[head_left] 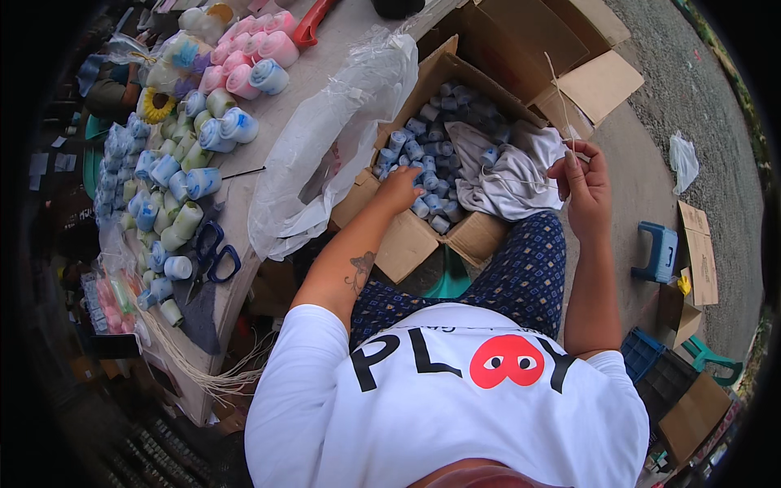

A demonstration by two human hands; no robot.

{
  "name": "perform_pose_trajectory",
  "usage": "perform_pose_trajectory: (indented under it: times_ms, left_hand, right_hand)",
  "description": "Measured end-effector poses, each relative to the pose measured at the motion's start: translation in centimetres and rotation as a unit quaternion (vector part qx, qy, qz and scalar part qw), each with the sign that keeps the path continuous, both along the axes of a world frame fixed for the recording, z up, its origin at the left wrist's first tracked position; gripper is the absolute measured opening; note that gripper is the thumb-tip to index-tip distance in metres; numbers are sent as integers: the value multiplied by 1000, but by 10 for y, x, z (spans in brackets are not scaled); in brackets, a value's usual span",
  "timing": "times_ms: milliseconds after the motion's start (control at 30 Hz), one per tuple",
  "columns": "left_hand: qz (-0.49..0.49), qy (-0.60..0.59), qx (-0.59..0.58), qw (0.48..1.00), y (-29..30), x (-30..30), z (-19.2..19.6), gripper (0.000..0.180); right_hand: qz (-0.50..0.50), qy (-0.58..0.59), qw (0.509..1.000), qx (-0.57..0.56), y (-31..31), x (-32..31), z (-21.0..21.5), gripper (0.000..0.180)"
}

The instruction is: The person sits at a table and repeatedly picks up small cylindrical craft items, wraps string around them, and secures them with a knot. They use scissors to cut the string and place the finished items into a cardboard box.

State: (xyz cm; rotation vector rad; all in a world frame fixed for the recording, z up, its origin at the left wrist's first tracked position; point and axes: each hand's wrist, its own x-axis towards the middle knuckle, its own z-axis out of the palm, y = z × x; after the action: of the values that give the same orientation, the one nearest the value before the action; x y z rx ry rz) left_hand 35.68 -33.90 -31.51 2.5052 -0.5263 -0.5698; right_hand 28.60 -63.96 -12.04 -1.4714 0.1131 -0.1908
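My left hand (pixel 400 187) reaches over the near left edge of an open cardboard box (pixel 407 248). Its fingers are stretched out and apart, next to the small blue-and-white cylinders (pixel 435 150) heaped inside. Whether a fingertip touches one is hard to see. Raised right of the box, my right hand (pixel 584 177) is closed in a pinch on a thin pale cord (pixel 556 85). One end of the cord sticks up above the fingers, and a strand trails left over a crumpled whitish cloth (pixel 496 179) lying in the box.
At left, a table (pixel 281 122) bears rolled blue, green and pink cylinders (pixel 187 183), blue-handled scissors (pixel 215 252), a bundle of pale cords (pixel 203 370) and a clear plastic bag (pixel 325 138) along its edge. A blue stool (pixel 656 252) and plastic crates (pixel 651 370) stand at right.
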Motion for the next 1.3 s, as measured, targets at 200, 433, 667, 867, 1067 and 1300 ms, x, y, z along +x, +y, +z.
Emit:
perform_pose_trajectory:
  times_ms: [200,433,667,867,1067,1300]
  left_hand:
    - [-247,-164,189,936,-39,13,-64,38]
    - [-62,-18,7,998,-33,27,-48,34]
    - [253,325,-559,720,-6,-5,92,43]
    - [244,385,-693,558,37,-63,139,45]
    - [249,371,-718,534,39,-101,144,45]
    - [244,356,-716,549,36,-115,152,43]
  right_hand:
    - [-42,36,997,-56,-15,-5,4,21]
    - [-24,65,998,6,-13,5,-4,19]
    - [65,73,980,-176,33,-12,-7,9]
    - [127,-56,956,-260,69,-42,6,10]
    - [135,-94,948,-272,85,-66,14,10]
    - [136,-99,946,-276,85,-81,6,9]
